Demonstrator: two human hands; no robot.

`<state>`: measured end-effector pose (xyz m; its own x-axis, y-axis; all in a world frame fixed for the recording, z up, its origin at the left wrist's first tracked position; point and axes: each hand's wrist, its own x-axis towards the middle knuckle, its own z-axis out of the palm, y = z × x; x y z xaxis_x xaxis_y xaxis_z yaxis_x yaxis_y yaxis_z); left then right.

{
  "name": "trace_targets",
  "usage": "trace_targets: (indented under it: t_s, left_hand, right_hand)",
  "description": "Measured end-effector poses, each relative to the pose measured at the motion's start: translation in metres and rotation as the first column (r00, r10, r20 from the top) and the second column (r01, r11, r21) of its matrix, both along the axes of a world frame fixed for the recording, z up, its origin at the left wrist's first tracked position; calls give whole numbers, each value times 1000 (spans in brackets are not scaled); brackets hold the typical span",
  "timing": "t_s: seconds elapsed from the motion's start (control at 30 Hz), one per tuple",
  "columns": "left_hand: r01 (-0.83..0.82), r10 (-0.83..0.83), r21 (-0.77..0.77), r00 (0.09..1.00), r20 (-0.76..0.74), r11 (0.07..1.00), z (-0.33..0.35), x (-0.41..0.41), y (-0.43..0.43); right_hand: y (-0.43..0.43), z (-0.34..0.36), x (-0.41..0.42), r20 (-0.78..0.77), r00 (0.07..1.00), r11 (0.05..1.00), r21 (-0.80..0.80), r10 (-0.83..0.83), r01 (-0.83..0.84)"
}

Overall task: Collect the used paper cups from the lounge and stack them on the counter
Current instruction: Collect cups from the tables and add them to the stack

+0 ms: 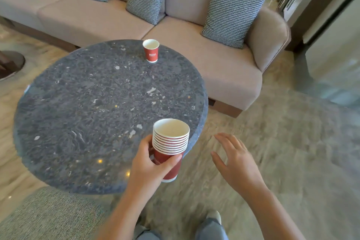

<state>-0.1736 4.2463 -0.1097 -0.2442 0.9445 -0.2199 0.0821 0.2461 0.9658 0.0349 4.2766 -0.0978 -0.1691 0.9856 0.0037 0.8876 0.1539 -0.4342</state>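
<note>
My left hand point(151, 163) grips a stack of several nested red paper cups point(169, 142) with white rims, held over the near right edge of the round dark stone table point(87, 115). A single red paper cup point(151, 50) stands upright at the table's far edge, close to the sofa. My right hand point(234, 159) hovers to the right of the stack over the floor, fingers spread and holding nothing.
A long beige sofa point(224, 68) with checked cushions point(232, 15) runs behind the table. A speckled green seat point(52, 214) sits at the near left. Pale marble floor point(292, 152) stretches to the right. My legs and shoes point(213, 218) show at the bottom.
</note>
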Motion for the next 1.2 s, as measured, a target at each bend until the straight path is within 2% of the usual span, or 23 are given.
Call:
trace_targets:
  t_s: [0.3, 0.53, 0.73, 1.0, 1.2]
  left_hand:
    - [-10, 11, 32, 1000, -29, 999, 6, 142, 49]
    - [-64, 66, 35, 995, -71, 997, 4, 181, 76]
    - [-152, 155, 37, 985, -78, 988, 0, 169, 118]
    - [-257, 260, 71, 964, -48, 964, -4, 130, 221]
    - [-338, 339, 92, 941, 4, 937, 8, 85, 286]
  right_hand:
    - [54, 12, 139, -14, 1000, 1000, 25, 8, -7]
    - [96, 11, 181, -49, 996, 996, 48, 75, -73]
    - [143, 1, 171, -79, 988, 991, 29, 130, -128]
    - [257, 5, 128, -44, 973, 974, 8, 226, -226]
    - [342, 26, 67, -84, 951, 953, 90, 296, -289]
